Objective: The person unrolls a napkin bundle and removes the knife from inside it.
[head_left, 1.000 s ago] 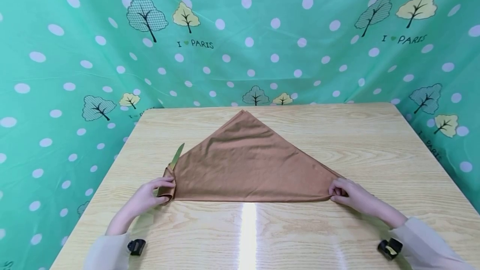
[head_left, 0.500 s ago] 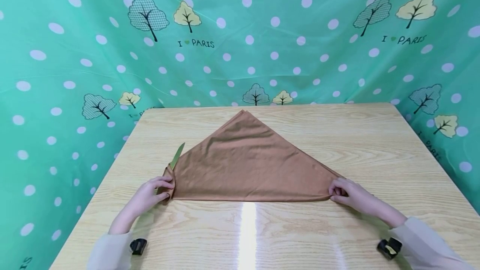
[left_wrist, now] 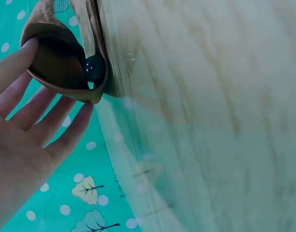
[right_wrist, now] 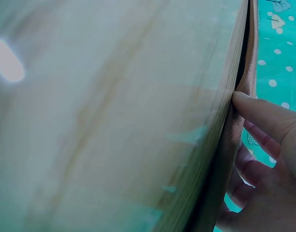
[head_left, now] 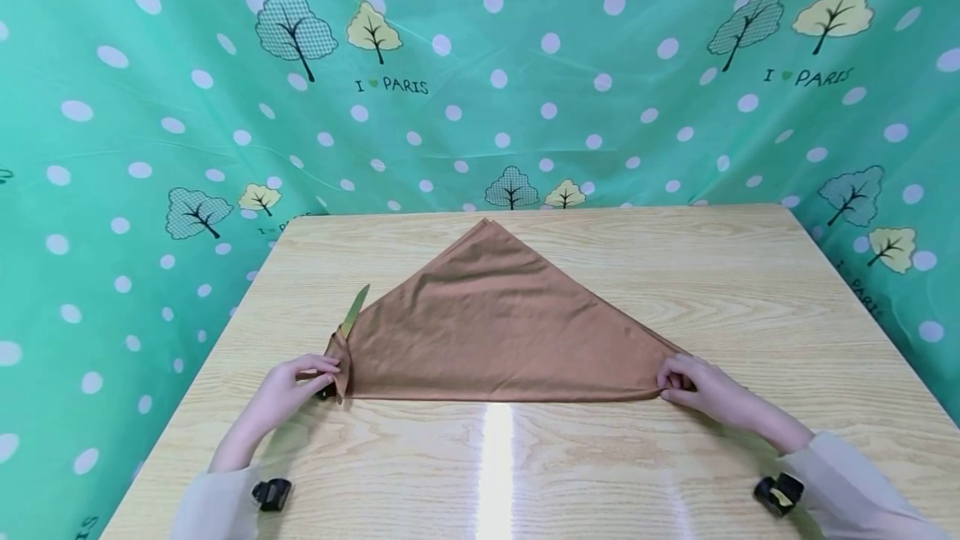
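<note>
A brown cloth point(head_left: 495, 332) lies folded into a triangle, its point toward the back of the table. At its left corner my left hand point(head_left: 294, 386) holds a raised flap of the cloth between thumb and fingers. In the left wrist view this flap point(left_wrist: 58, 67) bulges into an open pocket, and a shiny dark round end point(left_wrist: 94, 68) shows inside it. Beyond the flap a green, pointed, blade-like strip point(head_left: 356, 307) sticks out; its lower part is hidden by cloth. My right hand point(head_left: 701, 390) pinches the cloth's front edge at the right corner.
The wood-grained table point(head_left: 600, 473) has a glossy top with a bright light streak point(head_left: 495, 473) near the front. A green curtain point(head_left: 480, 48) with white dots and printed trees hangs behind and at both sides.
My left hand has shifted slightly left, and the flap there has narrowed. A dark piece now shows beneath the hand. The right hand keeps its place on the other corner.
</note>
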{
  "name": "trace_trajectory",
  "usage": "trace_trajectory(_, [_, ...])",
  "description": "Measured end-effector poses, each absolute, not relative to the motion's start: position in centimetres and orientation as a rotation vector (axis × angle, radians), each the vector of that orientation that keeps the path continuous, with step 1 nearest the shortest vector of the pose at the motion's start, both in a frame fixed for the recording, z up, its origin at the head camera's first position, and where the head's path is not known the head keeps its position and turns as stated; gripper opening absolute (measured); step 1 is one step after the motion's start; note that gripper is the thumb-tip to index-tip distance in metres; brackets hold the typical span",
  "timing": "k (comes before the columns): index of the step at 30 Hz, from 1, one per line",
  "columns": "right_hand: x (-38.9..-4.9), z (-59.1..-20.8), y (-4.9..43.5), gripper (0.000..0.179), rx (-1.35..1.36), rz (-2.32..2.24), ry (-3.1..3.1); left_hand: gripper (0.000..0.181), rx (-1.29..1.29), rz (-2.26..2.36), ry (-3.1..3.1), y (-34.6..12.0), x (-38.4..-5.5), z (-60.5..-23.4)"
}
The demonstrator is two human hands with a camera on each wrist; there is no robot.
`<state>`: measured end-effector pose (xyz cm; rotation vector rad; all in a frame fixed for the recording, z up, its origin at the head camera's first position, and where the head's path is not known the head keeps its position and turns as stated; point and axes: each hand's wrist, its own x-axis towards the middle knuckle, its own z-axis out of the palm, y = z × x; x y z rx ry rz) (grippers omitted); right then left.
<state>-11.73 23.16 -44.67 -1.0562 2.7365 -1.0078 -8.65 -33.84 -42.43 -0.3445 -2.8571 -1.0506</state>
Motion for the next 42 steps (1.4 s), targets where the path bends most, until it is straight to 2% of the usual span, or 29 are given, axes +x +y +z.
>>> trace_trajectory(22, [-11.8,-44.6,23.4,0.02,-1.109,-1.032,2.743,0.017,0.039,-1.092,-2.7,-35.0,-7.4,-41.8])
trace_trajectory(27, [-11.8,-44.4,23.5,0.019,-1.098,-1.026,2.735,0.02,0.076,-1.148,-2.634,-37.3,-7.9,-44.4])
trace_trajectory(34, [-11.9,-44.4,23.5,0.018,-1.099,-1.014,2.742,0.021,0.141,-1.004,-2.574,-40.8,-9.3,-48.7])
trace_trajectory(42, [-12.0,-44.4,23.5,0.02,-1.117,-1.0,2.757,0.02,0.225,-1.087,-2.527,-41.8,-9.1,-48.7])
